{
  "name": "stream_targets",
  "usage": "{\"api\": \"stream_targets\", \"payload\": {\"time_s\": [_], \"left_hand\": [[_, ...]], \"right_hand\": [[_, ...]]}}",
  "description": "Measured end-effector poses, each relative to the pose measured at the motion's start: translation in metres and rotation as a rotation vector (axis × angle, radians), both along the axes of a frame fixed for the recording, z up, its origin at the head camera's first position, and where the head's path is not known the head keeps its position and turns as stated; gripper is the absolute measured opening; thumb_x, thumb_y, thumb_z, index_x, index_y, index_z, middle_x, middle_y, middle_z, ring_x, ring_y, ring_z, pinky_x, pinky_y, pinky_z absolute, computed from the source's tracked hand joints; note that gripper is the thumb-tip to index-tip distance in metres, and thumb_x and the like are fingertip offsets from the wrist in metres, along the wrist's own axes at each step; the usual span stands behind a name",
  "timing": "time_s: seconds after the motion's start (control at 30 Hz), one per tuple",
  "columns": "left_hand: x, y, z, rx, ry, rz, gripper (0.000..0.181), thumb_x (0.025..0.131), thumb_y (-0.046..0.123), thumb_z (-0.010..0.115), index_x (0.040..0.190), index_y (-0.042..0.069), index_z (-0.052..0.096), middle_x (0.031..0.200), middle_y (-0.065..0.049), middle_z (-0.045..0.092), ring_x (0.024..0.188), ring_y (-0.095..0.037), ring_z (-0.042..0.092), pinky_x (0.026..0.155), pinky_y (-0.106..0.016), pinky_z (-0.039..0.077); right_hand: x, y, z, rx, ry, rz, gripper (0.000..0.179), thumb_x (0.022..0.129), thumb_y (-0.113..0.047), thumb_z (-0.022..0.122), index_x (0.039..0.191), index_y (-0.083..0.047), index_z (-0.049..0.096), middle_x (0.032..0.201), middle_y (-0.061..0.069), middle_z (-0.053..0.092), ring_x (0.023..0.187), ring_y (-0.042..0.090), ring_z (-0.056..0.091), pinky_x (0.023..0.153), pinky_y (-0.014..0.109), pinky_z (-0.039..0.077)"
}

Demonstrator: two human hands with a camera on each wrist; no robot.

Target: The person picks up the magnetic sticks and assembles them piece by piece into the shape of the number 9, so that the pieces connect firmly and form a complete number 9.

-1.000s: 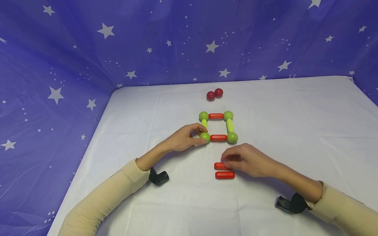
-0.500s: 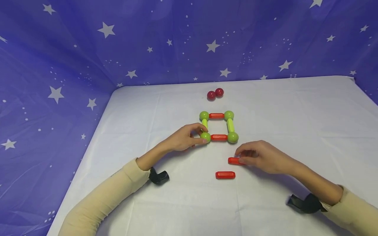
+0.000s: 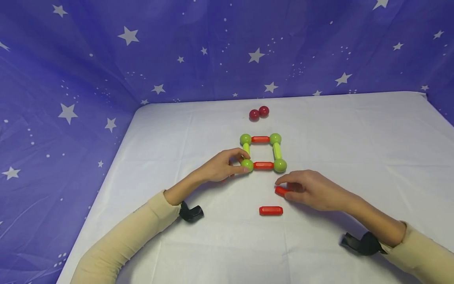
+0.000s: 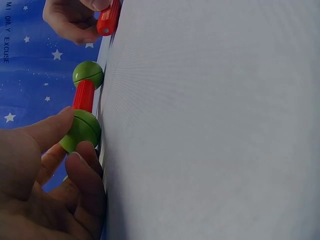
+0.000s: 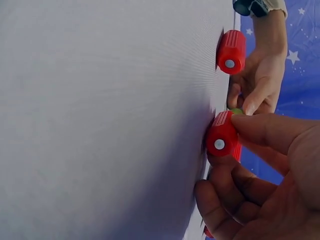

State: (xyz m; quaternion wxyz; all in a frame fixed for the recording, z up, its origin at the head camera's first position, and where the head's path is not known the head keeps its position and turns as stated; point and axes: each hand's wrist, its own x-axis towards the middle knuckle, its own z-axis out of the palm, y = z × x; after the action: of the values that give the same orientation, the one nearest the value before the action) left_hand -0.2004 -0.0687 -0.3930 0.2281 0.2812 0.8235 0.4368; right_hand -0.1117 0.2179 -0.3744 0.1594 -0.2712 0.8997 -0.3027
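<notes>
Blue-purple backdrop (image 3: pixel 301 35), printed with whitish stars (image 3: pixel 128 35) and small dots (image 3: pixel 47 156), fills top of frame, drops down the left side, shows as a sliver at right edge. White cloth-covered surface (image 3: pixel 354 157) takes the middle and bottom, faint creases. Soft light. Left wrist view, upper left: dark sideways lettering (image 4: pixel 7 32) on the blue.

In the L wrist cam we read dark caps (image 4: pixel 7 33), "ONLY EXCUSE", running sideways on the blue starry cloth (image 4: pixel 30 70), far L edge. Before that we make out approx. "MI", 2nd char. unclear.
</notes>
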Motion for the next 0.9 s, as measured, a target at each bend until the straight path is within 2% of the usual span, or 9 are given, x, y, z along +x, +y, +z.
{"api": "stream_targets", "payload": {"time_s": [0.17,0.43,0.67,0.9], "left_hand": [[-0.0004,0.0001,-0.0007,0.004,0.002,-0.001,0.035,0.092,0.021,0.072,0.123,0.012,0.06,0.108,-0.005,0.06,0.062,-0.019,0.056,0.049,-0.026,0.042],[0.0,0.0006,0.0,0.001,0.0,0.001,0.034,0.093,0.02,0.072,0.123,0.012,0.059,0.107,-0.005,0.06,0.061,-0.019,0.055,0.047,-0.026,0.041],[0.0,0.0,-0.0002,0.009,-0.003,-0.003,0.035,0.093,0.019,0.072,0.124,0.011,0.059,0.108,-0.006,0.06,0.061,-0.019,0.056,0.047,-0.026,0.041],[0.0002,-0.0003,0.0,0.006,-0.002,-0.002,0.035,0.092,0.02,0.072,0.124,0.012,0.059,0.108,-0.006,0.059,0.062,-0.019,0.056,0.048,-0.026,0.041]], "right_hand": [[-0.0007,0.0004,-0.0005,0.005,0.026,0.031,0.033,0.091,-0.01,0.07,0.124,-0.015,0.068,0.095,-0.011,0.063,0.08,0.011,0.054,0.069,0.027,0.049],[-0.0023,-0.0002,-0.0017,0.012,0.04,0.035,0.03,0.091,-0.009,0.069,0.12,-0.015,0.071,0.093,-0.013,0.063,0.08,0.011,0.054,0.071,0.029,0.048],[-0.0034,-0.0018,-0.0022,0.005,-0.003,0.004,0.029,0.09,-0.01,0.071,0.119,-0.014,0.07,0.088,-0.011,0.062,0.077,0.012,0.055,0.067,0.027,0.049],[-0.0036,-0.0029,-0.0024,-0.015,-0.009,-0.028,0.028,0.09,-0.008,0.071,0.117,-0.014,0.068,0.081,-0.011,0.06,0.071,0.011,0.056,0.063,0.026,0.05]]}}
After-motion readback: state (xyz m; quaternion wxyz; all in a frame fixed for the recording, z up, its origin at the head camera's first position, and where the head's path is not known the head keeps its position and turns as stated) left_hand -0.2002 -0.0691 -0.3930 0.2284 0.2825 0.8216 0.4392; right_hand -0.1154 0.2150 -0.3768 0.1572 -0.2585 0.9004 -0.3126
